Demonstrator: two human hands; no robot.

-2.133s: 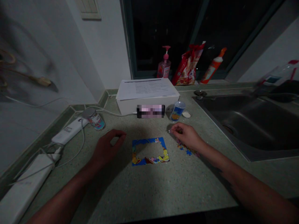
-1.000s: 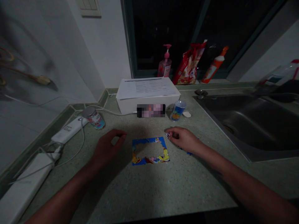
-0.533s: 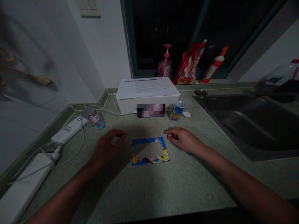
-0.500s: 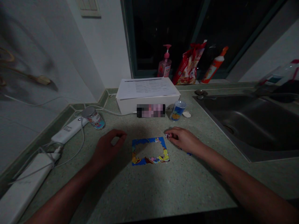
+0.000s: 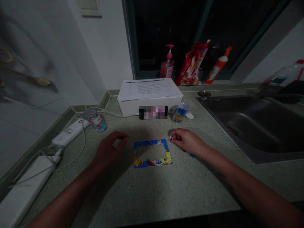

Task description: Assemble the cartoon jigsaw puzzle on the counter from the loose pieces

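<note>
On the speckled green counter (image 5: 152, 193), a rectangular multicoloured cardboard puzzle border (image 5: 154, 163) lies between the left hand (image 5: 110, 145) and the right hand (image 5: 186, 139), blue cardboard pieces (image 5: 191, 155) partly hidden by the latter. Behind the border stands a dark rectangular device (image 5: 153, 112) before a white box (image 5: 129, 107), a blue cylindrical can (image 5: 180, 113) right of it, a clear cylindrical jar (image 5: 98, 123) left. A grey metal sink (image 5: 268, 126) lies farther right; a pink plastic pump bottle (image 5: 167, 68) stands behind the box.

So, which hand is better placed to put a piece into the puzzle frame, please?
Probably the right hand: it pinches a small piece beside the puzzle frame, with loose pieces partly hidden behind it. The left hand, on the frame's other side, shows nothing held.
</note>
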